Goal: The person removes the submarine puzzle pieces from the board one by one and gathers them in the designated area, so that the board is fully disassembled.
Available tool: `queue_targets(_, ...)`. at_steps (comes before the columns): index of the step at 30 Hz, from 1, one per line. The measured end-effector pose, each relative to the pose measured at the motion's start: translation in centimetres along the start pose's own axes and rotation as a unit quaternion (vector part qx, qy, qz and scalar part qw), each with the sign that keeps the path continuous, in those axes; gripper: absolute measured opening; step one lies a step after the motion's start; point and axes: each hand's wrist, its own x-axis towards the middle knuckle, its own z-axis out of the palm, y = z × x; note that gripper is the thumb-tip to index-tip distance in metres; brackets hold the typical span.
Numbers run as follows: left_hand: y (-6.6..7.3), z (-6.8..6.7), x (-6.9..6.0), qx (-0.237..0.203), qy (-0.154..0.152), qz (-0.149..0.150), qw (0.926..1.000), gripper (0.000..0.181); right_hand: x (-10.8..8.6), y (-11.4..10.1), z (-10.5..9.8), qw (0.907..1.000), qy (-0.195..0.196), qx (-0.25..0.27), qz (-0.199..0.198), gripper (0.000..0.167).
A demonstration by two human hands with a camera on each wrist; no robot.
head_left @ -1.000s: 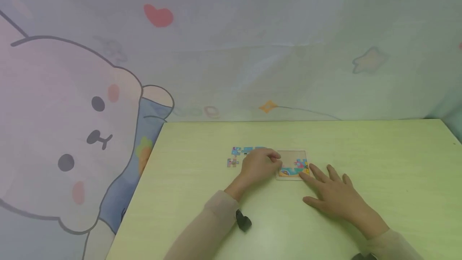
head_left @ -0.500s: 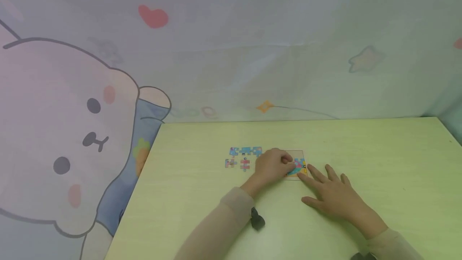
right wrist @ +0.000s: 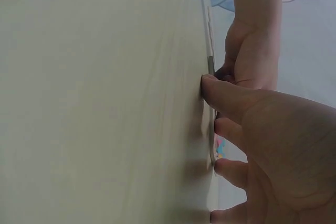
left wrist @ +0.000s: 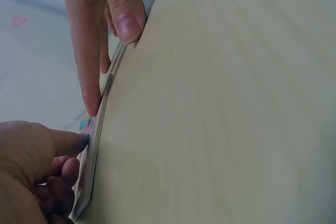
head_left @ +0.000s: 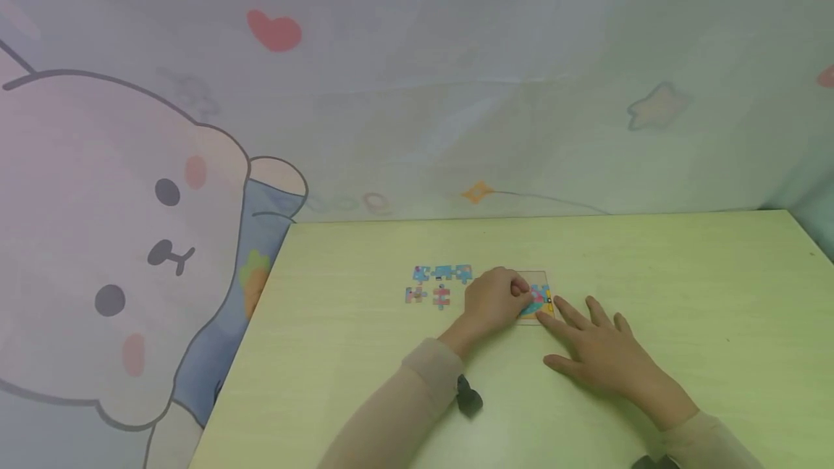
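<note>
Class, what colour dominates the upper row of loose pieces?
Upper pieces: mainly blue, clearest in the head view.

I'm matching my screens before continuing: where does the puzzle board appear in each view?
Head: puzzle board right of centre, partly behind the left hand.
Left wrist: puzzle board left of centre, edge-on.
Right wrist: puzzle board right of centre, edge-on.
Shared landmark: right hand, at right, top, lower right respectively.

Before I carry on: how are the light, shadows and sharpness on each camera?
Head: hazy, with a paler patch low on the tabletop, and the loose puzzle pieces too small for fine detail; left wrist: dim and greyish, the puzzle board seen nearly edge-on; right wrist: also dim, with soft shadows beside the right hand.
</note>
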Motion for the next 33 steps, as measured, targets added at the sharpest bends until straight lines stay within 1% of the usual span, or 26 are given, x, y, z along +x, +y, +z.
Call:
queue_targets(8, 0.1, 0.1, -0.2, -0.012, 0.006, -0.005, 0.9999, 0.009, -0.1, -0.1, -0.1, 1.0000, 0.002, 0.004, 0.001, 0.068)
queue_targets(16, 0.2, -0.1, -0.5, -0.028, 0.009, 0.005, 0.9996, 0.006, -0.1, -0.1, -0.2, 1.0000, 0.002, 0.008, 0.000, 0.067)
queue_targets(24, 0.0, 0.0, -0.6, -0.062, 0.028, 0.013, 0.9976, 0.005, -0.1, -0.1, -0.2, 0.9999, -0.004, 0.011, 0.000, 0.068)
queue_targets(27, -0.1, -0.4, -0.8, -0.092, 0.027, 0.014, 0.9953, 0.005, -0.1, -0.1, -0.2, 0.9999, -0.005, 0.011, 0.000, 0.069)
queue_targets(30, -0.3, -1.1, -1.3, -0.121, 0.025, 0.006, 0.9923, 0.007, -0.1, -0.1, -0.2, 0.9999, -0.005, 0.009, 0.001, 0.069)
queue_targets(33, -0.9, -1.9, -1.7, -0.128, 0.032, 0.002, 0.9913, 0.009, -0.1, -0.2, -0.4, 1.0000, -0.004, 0.009, 0.001, 0.068)
